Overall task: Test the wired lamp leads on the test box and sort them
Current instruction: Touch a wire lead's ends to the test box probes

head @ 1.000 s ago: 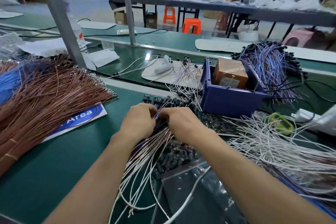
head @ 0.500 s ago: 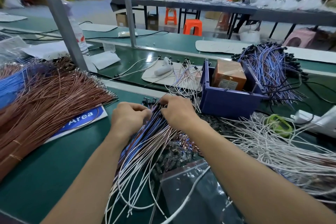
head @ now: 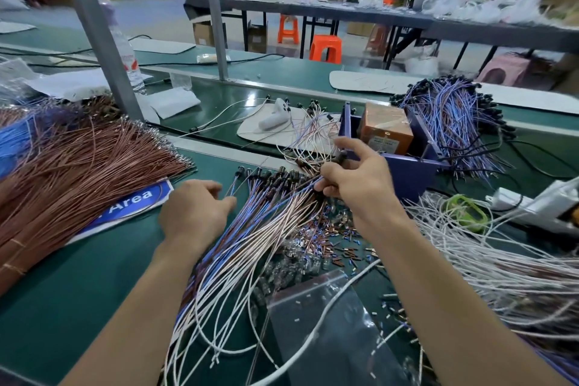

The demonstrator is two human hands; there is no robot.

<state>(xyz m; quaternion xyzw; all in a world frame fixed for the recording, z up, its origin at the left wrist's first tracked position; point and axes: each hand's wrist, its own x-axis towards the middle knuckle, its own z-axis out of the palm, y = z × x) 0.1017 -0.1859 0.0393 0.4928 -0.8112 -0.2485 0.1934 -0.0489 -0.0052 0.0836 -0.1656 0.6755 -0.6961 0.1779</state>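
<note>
A fan of wired lamp leads [head: 257,229], blue, pink and white with dark lamp heads, lies on the green mat in front of me. My right hand [head: 357,178] pinches one dark lamp head between thumb and fingers, lifted just above the fan's far end. My left hand [head: 194,213] rests at the fan's left edge, fingers loosely curled on the wires. Just beyond my right hand stands a blue bin [head: 404,166] holding an orange test box [head: 385,128]. A few loose leads [head: 313,131] lie on a white pad behind the fan.
A large brown wire bundle [head: 78,166] fills the left. Blue-violet leads [head: 454,122] are heaped behind the bin, white wires [head: 501,266] spread at right. A clear plastic bag [head: 329,332] and small loose parts lie near me. A grey post [head: 103,41] rises at left.
My hands have parted. The right hand rose toward the blue bin with a lamp head pinched, and the left slid to the fan's left edge. The leads are spread wider.
</note>
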